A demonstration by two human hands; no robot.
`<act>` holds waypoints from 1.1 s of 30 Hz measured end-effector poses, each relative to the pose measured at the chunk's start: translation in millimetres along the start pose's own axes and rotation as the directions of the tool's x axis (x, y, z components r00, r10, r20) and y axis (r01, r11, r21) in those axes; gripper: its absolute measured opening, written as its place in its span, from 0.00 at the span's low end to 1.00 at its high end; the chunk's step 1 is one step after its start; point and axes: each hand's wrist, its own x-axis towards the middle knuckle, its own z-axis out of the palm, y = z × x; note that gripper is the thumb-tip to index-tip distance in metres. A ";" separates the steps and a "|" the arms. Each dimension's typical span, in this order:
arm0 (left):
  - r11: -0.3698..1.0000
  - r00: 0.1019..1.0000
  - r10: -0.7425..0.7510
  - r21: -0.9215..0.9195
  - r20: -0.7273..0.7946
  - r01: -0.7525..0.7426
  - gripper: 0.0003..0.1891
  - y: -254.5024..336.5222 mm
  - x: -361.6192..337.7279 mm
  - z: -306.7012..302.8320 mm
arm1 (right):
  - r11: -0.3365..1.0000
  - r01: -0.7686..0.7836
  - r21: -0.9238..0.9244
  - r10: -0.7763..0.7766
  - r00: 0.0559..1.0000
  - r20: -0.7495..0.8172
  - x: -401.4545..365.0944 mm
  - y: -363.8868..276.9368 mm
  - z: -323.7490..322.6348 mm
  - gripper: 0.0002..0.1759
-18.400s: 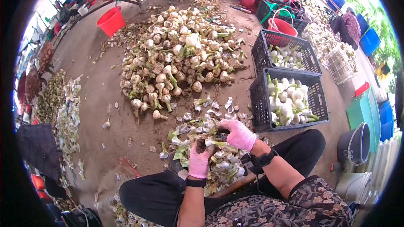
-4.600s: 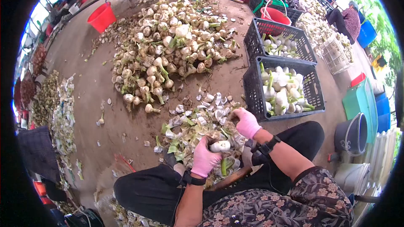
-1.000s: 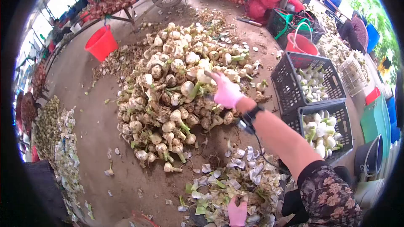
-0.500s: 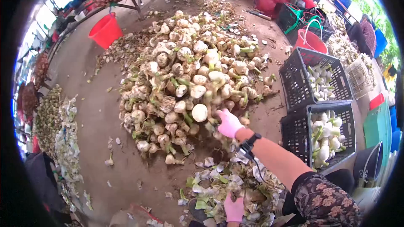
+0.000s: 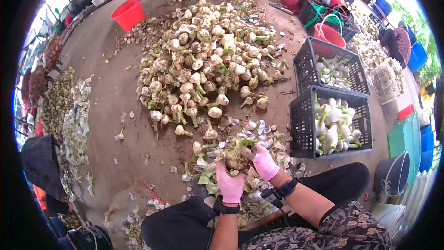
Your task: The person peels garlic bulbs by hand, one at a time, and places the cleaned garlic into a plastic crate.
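Observation:
Both hands wear pink gloves and meet low in the middle of the view. My left hand [image 5: 231, 184] is closed round the lower left side of a dirty garlic bulb [image 5: 234, 159] with a green stem. At the bulb's right side, the fingers of my right hand [image 5: 264, 163] grip it near the stem. Loose peelings [image 5: 270, 143] lie under and around both hands. Beyond them rises a large pile of unpeeled garlic bulbs [image 5: 199, 65] on the ground.
Two black crates [image 5: 303, 132] of cleaned white garlic stand at the right, with a red bucket [image 5: 330, 37] behind. Another red bucket [image 5: 129, 14] is at the upper left. A dark bucket [image 5: 393, 173] stands at the lower right. People sit at the upper right.
My right hand has come back from the pile toward my body. My left hand has moved up and left, and both hands now hold a bulb. The view has shifted.

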 end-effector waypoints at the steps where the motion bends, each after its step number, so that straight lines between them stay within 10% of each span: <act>1: 1.000 1.000 0.008 -0.005 0.002 -0.008 0.40 9.2 -1.8 -2.1 | 1.000 0.008 -0.003 -0.008 1.000 -0.004 -5.7 -4.6 1.0 0.18; 5: 0.968 0.973 0.227 0.121 -0.040 -0.221 0.35 30.0 -15.6 -9.1 | 0.978 0.142 -0.152 -0.150 0.988 -0.043 -18.7 -14.9 3.6 0.16; 7: 0.955 0.998 0.013 -0.298 0.060 0.005 0.33 38.4 -18.4 -14.8 | 0.971 0.128 -0.204 -0.137 0.990 -0.031 -25.9 -18.6 6.8 0.16; 18: 0.810 0.982 0.047 -0.583 0.184 0.070 0.30 35.2 -32.0 -29.4 | 0.774 0.433 -0.462 -0.420 0.897 0.136 -57.0 -13.8 -13.2 0.19; 20: 0.257 0.901 -0.076 -0.864 0.428 0.432 0.29 28.7 -29.0 -31.0 | 0.875 0.353 -0.333 -0.343 0.935 0.089 -63.3 -17.5 -12.1 0.22; 23: 0.468 0.898 0.047 -0.804 0.438 0.367 0.28 14.4 -35.5 -31.7 | 0.955 0.232 -0.188 -0.227 0.973 0.048 -69.1 -26.9 -12.8 0.23; 28: 0.405 0.868 -0.013 -0.791 0.497 0.459 0.31 12.3 -39.1 -29.7 | 0.930 0.296 -0.216 -0.295 0.955 0.035 -68.1 -27.3 -17.0 0.20; 30: -0.086 0.706 0.049 -0.701 0.707 0.708 0.34 14.7 -35.7 -36.1 | 0.962 0.267 -0.051 -0.262 0.961 0.087 -69.4 -33.1 -19.9 0.18; 33: -0.225 0.664 0.066 -0.637 0.745 0.737 0.36 22.8 -31.2 -38.2 | 0.976 0.131 0.174 -0.159 0.975 0.157 -72.9 -35.5 -19.8 0.15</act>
